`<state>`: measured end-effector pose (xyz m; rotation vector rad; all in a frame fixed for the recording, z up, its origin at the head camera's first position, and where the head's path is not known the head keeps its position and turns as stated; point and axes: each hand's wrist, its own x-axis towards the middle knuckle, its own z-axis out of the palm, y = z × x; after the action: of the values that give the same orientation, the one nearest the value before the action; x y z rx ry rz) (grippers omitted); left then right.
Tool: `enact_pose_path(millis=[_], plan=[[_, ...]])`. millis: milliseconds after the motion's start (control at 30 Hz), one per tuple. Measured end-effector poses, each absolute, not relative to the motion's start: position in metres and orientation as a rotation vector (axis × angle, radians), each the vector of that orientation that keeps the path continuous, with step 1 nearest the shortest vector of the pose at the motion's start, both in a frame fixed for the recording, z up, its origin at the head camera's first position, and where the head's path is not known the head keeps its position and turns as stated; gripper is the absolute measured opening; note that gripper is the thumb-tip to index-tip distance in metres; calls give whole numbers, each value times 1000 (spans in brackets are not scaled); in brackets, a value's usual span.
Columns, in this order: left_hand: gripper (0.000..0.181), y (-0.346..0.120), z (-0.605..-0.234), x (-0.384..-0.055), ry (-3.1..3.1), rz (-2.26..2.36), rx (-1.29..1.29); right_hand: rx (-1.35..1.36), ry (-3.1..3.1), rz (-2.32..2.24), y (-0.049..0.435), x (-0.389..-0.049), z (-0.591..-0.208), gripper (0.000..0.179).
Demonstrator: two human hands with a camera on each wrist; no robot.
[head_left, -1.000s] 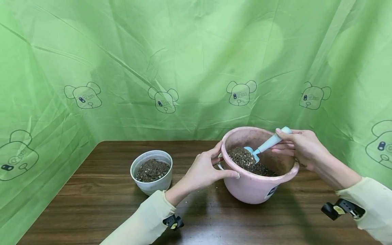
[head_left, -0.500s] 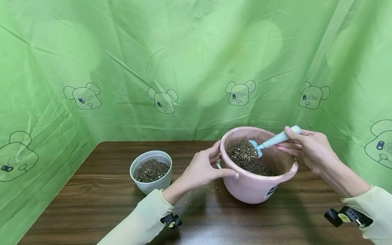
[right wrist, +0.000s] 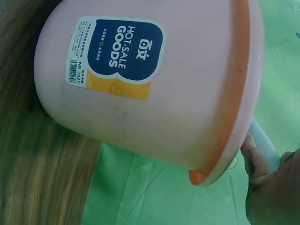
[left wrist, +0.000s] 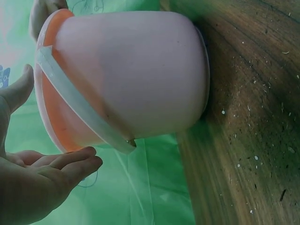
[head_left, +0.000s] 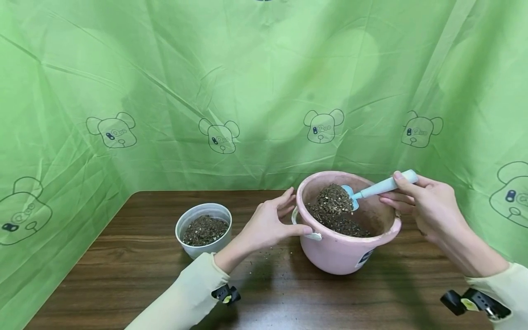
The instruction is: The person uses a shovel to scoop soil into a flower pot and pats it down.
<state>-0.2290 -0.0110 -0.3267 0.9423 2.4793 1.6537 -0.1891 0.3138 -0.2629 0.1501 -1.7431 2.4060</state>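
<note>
My right hand (head_left: 437, 206) grips the pale blue handle of a small trowel (head_left: 383, 186), slanting down into a pink bucket (head_left: 330, 256). A mound of dark soil (head_left: 333, 200) heaps the trowel's blade, inside the bucket above more loose soil (head_left: 344, 225). Beside the bucket's left rim, my left hand (head_left: 266, 225) has its thumb and fingers spread. The left wrist view shows that hand (left wrist: 42, 183) with fingers near the rim and the white bail handle (left wrist: 79, 98) hanging down the bucket's side. In the right wrist view the bucket hides most of the trowel.
A pale grey pot (head_left: 210, 250) with dark soil (head_left: 206, 230) in it stands on the wooden table (head_left: 111, 266), left of the bucket. Small crumbs of soil lie on the tabletop. A green cloth (head_left: 255, 82) hangs behind and at both sides.
The right hand has drawn the trowel up and right, its soil load now clearer of the soil below. The left hand has let go of the bucket's rim and shifted slightly left.
</note>
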Motion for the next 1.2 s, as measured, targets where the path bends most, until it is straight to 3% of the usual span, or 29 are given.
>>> enact_pose_path(millis=[1200], plan=[[92, -68, -308, -229, 2729, 1473, 904, 126, -1676, 2625, 280, -193, -223, 16]])
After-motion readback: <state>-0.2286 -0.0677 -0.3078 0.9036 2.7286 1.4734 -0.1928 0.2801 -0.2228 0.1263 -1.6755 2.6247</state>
